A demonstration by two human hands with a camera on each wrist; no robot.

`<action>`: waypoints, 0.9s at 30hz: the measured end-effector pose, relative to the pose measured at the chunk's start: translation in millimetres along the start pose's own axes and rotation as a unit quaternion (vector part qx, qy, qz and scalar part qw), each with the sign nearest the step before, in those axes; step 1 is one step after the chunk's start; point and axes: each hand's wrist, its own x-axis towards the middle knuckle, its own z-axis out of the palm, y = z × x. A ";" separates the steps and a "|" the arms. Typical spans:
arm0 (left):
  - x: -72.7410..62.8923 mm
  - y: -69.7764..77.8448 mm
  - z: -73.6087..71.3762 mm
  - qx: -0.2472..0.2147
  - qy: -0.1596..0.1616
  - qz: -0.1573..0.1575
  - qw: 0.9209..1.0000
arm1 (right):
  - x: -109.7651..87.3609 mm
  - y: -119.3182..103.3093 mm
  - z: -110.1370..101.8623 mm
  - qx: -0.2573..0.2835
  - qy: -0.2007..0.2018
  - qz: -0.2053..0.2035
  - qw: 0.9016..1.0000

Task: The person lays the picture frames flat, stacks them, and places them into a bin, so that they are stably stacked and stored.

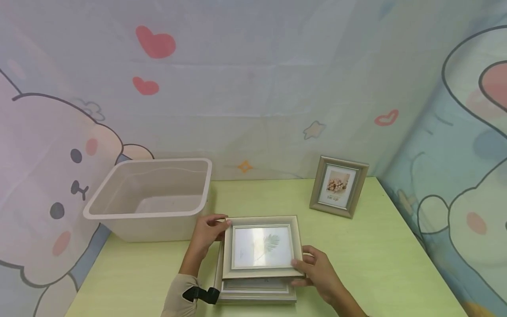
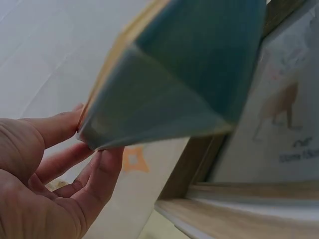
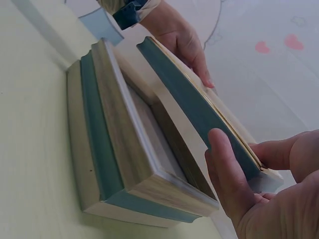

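left hand (image 1: 207, 233): grip pinching far-left corner of leaf frame (image 1: 260, 246) | right hand (image 1: 321, 274): grip pinching near-right corner | leaf frame: held over stack (image 1: 257, 299), table's (image 1: 396, 255) near side | tub (image 1: 142, 215): far left

Even, soft light covers the table (image 1: 396, 255) around the held picture frame (image 1: 263, 247); white glare streaks its middle; the left wrist view is dimmer, blurring it.
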 end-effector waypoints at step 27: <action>-19.0 -23.1 -3.3 0.087 0.029 -0.030 0.995 | -16.7 17.6 13.6 -0.227 0.006 -0.062 0.972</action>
